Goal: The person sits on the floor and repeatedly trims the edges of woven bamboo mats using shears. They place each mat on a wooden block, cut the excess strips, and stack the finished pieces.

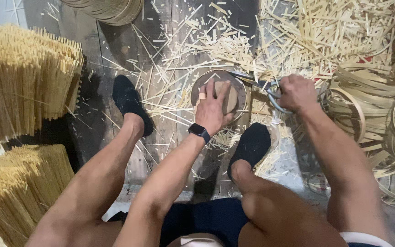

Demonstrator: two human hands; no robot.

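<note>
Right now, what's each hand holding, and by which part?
Right hand holds scissors by the handle loops, grip closed. Left hand presses flat on a small block atop the round disc, not gripping.

I see no package, label or sign anywhere around me. The only screen is the small dark face of the smartwatch (200, 131) on my left wrist, near the middle of the scene and just nearer to me than my left hand (212, 108). It is a rounded rectangle, black and unlit, with a faint blue sheen along one edge, held on a black band that wraps the wrist. The face is tilted toward the left and shows no readable display.
</note>
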